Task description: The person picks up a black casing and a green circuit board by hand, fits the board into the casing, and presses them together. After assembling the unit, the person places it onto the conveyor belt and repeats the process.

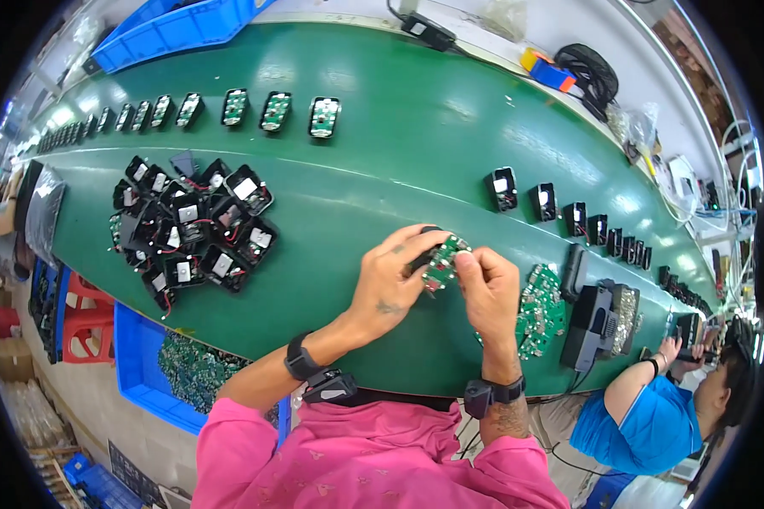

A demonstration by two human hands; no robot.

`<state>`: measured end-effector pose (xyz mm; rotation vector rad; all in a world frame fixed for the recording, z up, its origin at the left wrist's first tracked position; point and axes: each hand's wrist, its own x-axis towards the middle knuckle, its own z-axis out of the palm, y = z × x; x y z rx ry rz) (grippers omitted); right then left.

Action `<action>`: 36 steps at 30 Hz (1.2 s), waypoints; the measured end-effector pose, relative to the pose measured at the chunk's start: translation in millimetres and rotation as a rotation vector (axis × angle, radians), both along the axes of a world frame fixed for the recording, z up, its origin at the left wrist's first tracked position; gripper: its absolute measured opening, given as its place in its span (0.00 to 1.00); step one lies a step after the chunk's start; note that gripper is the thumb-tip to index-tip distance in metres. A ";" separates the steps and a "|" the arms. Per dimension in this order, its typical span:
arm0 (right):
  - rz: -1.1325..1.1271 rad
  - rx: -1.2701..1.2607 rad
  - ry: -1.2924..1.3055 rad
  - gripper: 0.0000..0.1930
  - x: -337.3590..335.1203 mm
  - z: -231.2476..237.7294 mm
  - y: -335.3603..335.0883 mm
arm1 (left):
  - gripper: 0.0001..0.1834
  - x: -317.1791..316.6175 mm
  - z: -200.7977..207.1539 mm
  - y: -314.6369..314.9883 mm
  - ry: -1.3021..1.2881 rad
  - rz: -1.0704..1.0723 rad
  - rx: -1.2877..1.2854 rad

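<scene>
Over the near middle of the table, my left hand (pixel 388 284) is closed round a small black plastic housing (pixel 429 230), mostly hidden by the fingers. A green circuit board (pixel 446 261) is held tilted at that housing; I cannot tell whether it sits inside. My right hand (pixel 491 293) is closed, its thumb and fingers pinching the board's right edge. Just right of that hand lies a fanned pile of green circuit boards (pixel 542 310). On the left is a heap of open black housings (pixel 250 192) with white blocks and red wires.
A row of housings with green boards (pixel 323 119) runs along the far left. Open black housings (pixel 502 188) line the right side. Dark devices (pixel 590 322) stand beside the board pile. A blue bin (pixel 140 356) of boards sits below the front edge. A co-worker (pixel 645 416) works at right.
</scene>
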<state>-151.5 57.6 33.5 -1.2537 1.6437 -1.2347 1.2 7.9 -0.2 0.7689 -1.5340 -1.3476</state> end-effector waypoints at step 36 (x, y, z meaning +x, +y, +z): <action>0.051 -0.054 0.251 0.20 16.9 -4.3 -10.6 | 0.16 -2.3 0.6 -6.6 0.153 -0.091 0.392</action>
